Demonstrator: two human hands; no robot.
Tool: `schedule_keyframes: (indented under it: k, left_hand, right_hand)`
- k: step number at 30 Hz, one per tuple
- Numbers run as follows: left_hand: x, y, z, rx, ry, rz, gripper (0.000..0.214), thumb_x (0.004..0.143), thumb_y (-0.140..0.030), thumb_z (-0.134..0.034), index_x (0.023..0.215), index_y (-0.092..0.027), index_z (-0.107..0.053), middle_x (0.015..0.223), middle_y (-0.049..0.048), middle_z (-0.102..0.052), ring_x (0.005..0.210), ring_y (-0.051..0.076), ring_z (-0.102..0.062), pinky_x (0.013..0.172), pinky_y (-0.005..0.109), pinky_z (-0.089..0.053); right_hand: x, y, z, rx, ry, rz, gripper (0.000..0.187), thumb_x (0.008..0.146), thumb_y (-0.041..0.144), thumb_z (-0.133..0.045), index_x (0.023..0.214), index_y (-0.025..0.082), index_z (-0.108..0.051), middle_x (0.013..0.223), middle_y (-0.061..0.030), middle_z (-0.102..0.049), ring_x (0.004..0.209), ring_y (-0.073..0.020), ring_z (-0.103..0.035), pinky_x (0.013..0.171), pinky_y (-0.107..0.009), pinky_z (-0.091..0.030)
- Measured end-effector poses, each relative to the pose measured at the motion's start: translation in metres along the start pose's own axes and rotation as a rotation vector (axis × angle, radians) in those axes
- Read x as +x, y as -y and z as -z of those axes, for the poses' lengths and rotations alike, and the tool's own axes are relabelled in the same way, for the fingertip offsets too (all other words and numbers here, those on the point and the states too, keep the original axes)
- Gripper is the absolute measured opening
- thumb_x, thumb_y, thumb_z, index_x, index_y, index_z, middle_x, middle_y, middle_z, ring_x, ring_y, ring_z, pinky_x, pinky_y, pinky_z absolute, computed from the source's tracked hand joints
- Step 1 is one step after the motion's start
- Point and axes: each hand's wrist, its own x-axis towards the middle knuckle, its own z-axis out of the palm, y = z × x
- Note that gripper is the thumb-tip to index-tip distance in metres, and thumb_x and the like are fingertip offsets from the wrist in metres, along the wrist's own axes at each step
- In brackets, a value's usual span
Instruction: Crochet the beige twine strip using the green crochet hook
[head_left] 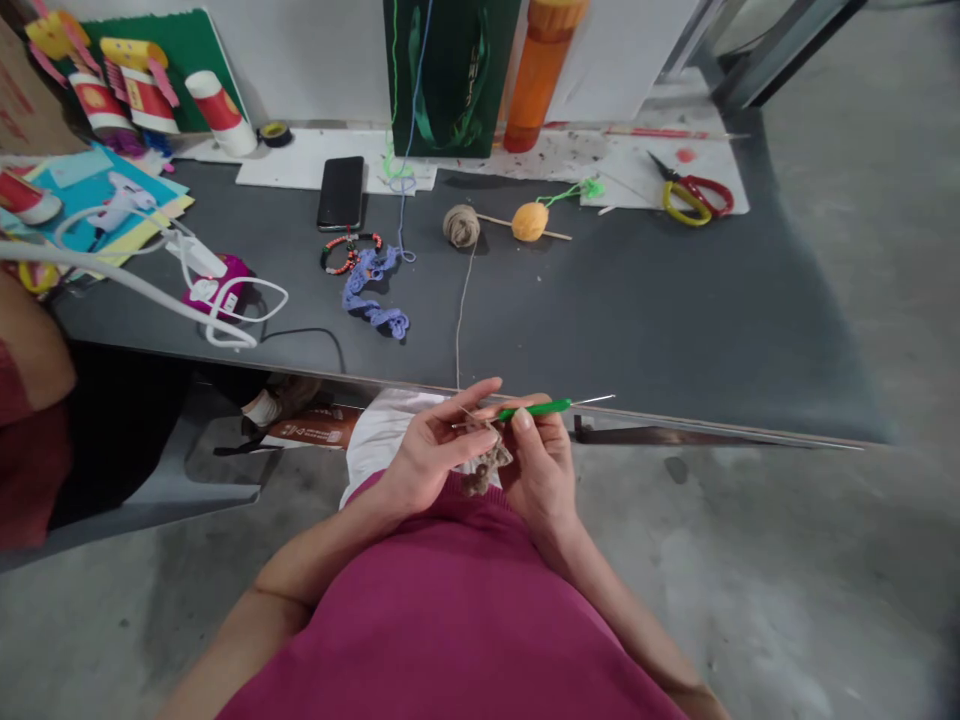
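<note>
My right hand [544,470] grips the hook [536,408]; my left hand [431,445] pinches the crochet [487,465], its yarn [459,320] running to the ball [461,226].

Green handle on the crochet hook [534,409], silver at its tip. The crochet piece [487,465] is a dull beige-brown, matching the yarn ball [460,226] on the dark grey table [637,300]. Beside it is an orange ball [529,222]. There's a lilac crochet strip [373,292], a black phone [340,192], a bracelet [350,252] beaded red, black and green, and scissors [694,196] with red and yellow handles. The top [450,620] is magenta.
</note>
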Motion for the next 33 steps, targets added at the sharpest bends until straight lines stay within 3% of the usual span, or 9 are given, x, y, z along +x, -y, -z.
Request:
schedule_keyframes:
  k: [6, 9, 12, 16, 20, 23, 27, 30, 33]
  left_hand:
    - [-0.002, 0.000, -0.001, 0.303, -0.087, -0.189, 0.079, 0.073, -0.023, -0.084, 0.147, -0.028, -0.056, 0.084, -0.0027, -0.069, 0.077, 0.012, -0.061, 0.077, 0.026, -0.055]
    - [-0.004, 0.001, -0.004, 0.451, -0.129, -0.290, 0.095, 0.077, -0.023, -0.081, 0.160, -0.031, -0.035, 0.084, -0.0024, -0.068, 0.078, 0.014, -0.063, 0.076, 0.029, -0.057]
    - [-0.008, 0.002, -0.007, 0.538, -0.166, -0.410, 0.100, 0.079, -0.024, -0.081, 0.163, -0.031, -0.027, 0.084, -0.0004, -0.068, 0.076, 0.017, -0.064, 0.074, 0.033, -0.057]
    - [-0.011, -0.001, -0.009, 0.509, -0.158, -0.447, 0.100, 0.079, -0.026, -0.083, 0.162, -0.033, -0.029, 0.086, -0.0004, -0.069, 0.076, 0.017, -0.063, 0.073, 0.033, -0.056]
    - [-0.011, -0.008, -0.010, 0.261, -0.033, -0.251, 0.092, 0.080, -0.029, -0.082, 0.159, -0.032, -0.036, 0.082, -0.0032, -0.069, 0.074, 0.013, -0.063, 0.073, 0.028, -0.055]
    - [-0.022, -0.018, -0.015, 0.315, -0.043, -0.270, 0.086, 0.080, -0.022, -0.082, 0.156, -0.032, -0.044, 0.083, -0.0025, -0.072, 0.077, 0.014, -0.064, 0.076, 0.028, -0.054]
    - [-0.041, -0.035, -0.024, 0.482, 0.035, -0.498, 0.084, 0.074, -0.010, -0.084, 0.150, -0.030, -0.053, 0.080, -0.0003, -0.074, 0.081, 0.019, -0.067, 0.091, 0.038, -0.053]
    - [-0.038, -0.036, -0.026, 0.301, 0.073, -0.322, 0.096, 0.077, -0.013, -0.083, 0.159, -0.035, -0.037, 0.085, -0.0016, -0.074, 0.079, 0.016, -0.066, 0.082, 0.032, -0.054]
    - [-0.022, -0.028, -0.020, 0.036, 0.132, -0.073, 0.099, 0.072, -0.019, -0.088, 0.157, -0.035, -0.040, 0.080, -0.0048, -0.069, 0.075, 0.011, -0.063, 0.075, 0.025, -0.052]
  right_hand:
    - [0.002, -0.005, 0.000, -0.064, -0.142, 0.091, 0.012, 0.089, 0.040, -0.073, 0.090, 0.029, -0.069, 0.080, 0.0044, -0.077, 0.068, -0.0130, -0.072, 0.070, -0.030, -0.062]
    - [0.000, -0.006, -0.003, -0.154, -0.153, 0.132, 0.012, 0.092, 0.038, -0.069, 0.091, 0.027, -0.068, 0.077, 0.0027, -0.076, 0.068, -0.0141, -0.072, 0.069, -0.031, -0.062]
    - [-0.004, -0.004, -0.004, -0.265, -0.136, 0.188, 0.011, 0.096, 0.035, -0.063, 0.093, 0.025, -0.067, 0.081, 0.0003, -0.077, 0.068, -0.0144, -0.072, 0.064, -0.030, -0.061]
    - [-0.004, 0.001, 0.000, -0.514, -0.074, 0.536, 0.009, 0.097, 0.027, -0.062, 0.099, 0.027, -0.070, 0.087, -0.0020, -0.078, 0.078, -0.0172, -0.074, 0.065, -0.032, -0.060]
    - [0.001, 0.005, 0.007, -0.717, 0.008, 0.882, 0.024, 0.092, 0.017, -0.066, 0.111, 0.032, -0.071, 0.098, -0.0013, -0.082, 0.085, -0.0203, -0.077, 0.071, -0.039, -0.061]
    - [-0.003, 0.012, 0.010, -0.749, 0.026, 0.880, 0.029, 0.092, 0.017, -0.068, 0.114, 0.036, -0.071, 0.108, -0.0019, -0.083, 0.085, -0.0228, -0.079, 0.065, -0.040, -0.061]
    - [-0.015, 0.024, 0.007, -0.737, 0.016, 0.867, 0.033, 0.091, 0.023, -0.070, 0.115, 0.046, -0.069, 0.114, 0.0015, -0.082, 0.075, -0.0224, -0.077, 0.059, -0.041, -0.059]
    - [-0.014, 0.025, 0.000, -0.564, 0.026, 0.861, 0.024, 0.095, 0.029, -0.066, 0.113, 0.044, -0.071, 0.107, 0.0019, -0.083, 0.070, -0.0200, -0.074, 0.060, -0.040, -0.057]
    - [-0.005, 0.021, -0.010, -0.383, -0.052, 0.667, 0.008, 0.093, 0.034, -0.070, 0.099, 0.038, -0.074, 0.091, 0.0024, -0.082, 0.075, -0.0200, -0.075, 0.069, -0.040, -0.059]
